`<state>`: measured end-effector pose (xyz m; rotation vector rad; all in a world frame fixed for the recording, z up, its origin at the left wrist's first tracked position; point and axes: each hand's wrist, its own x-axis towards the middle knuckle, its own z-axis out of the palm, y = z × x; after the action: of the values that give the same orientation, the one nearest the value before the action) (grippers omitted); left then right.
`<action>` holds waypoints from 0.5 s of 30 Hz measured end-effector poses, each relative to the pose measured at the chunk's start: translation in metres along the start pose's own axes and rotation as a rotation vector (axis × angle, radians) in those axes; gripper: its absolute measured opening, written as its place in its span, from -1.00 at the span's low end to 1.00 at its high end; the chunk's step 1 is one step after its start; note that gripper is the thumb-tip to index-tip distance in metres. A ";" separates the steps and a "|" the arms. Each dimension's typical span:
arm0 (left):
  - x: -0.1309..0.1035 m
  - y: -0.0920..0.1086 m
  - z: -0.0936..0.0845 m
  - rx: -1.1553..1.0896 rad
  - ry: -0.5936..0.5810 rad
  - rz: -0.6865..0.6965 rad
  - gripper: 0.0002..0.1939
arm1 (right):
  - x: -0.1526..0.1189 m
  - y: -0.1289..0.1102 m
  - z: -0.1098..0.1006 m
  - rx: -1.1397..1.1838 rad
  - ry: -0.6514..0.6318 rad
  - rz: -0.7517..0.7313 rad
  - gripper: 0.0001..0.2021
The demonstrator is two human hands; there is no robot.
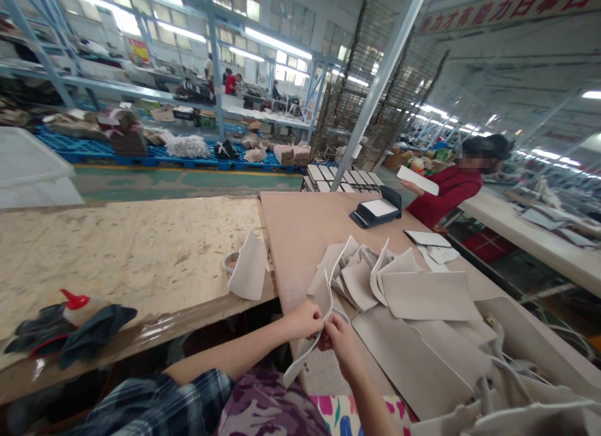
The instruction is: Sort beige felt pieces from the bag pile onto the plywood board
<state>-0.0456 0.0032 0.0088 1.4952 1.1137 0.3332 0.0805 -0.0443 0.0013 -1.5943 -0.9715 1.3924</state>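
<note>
- Head view: left hand point(305, 320) is closed in a pinch on a curved grey strip point(313, 336), at the near edge of the tan worktable point(300, 229).
- Right hand point(340, 339) is likewise pinched shut on the same strip, just beside the left hand; the strip arcs up between them and hangs below.
- A pile of grey cut pieces point(375, 276) lies on the worktable beyond the hands, farther along it a dark tray point(375, 212).
- Left of the worktable: a plywood bench point(117, 254) bearing one folded grey piece point(248, 270) and a red-capped bottle point(77, 304) among dark gloves.
- Right of the worktable: a person in red point(451, 188) holding a white sheet.
</note>
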 end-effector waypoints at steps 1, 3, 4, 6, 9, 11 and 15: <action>-0.001 0.001 -0.003 0.054 -0.017 0.012 -0.83 | -0.001 -0.002 0.002 -0.011 0.008 0.004 -0.77; -0.002 0.003 -0.007 0.132 -0.041 0.014 -0.80 | -0.002 -0.004 0.006 -0.030 0.029 0.010 -0.77; -0.002 0.003 -0.009 0.158 -0.049 0.010 -0.79 | -0.003 -0.004 0.007 -0.036 0.040 0.010 -0.77; -0.003 0.003 -0.011 0.221 -0.056 0.008 -0.78 | -0.003 -0.002 0.010 -0.047 0.056 0.002 -0.78; -0.002 0.002 -0.010 0.356 -0.019 0.036 -0.80 | -0.002 0.004 0.011 -0.064 0.067 -0.021 -0.80; -0.001 0.000 -0.008 0.410 0.016 0.053 -0.81 | -0.001 0.007 0.010 -0.076 0.070 -0.036 -0.81; 0.001 -0.005 -0.004 0.405 0.046 0.065 -0.81 | 0.001 0.010 0.008 -0.135 0.064 -0.070 -0.83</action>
<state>-0.0498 0.0057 0.0047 1.8902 1.2205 0.1931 0.0728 -0.0465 -0.0089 -1.6762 -1.0919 1.2430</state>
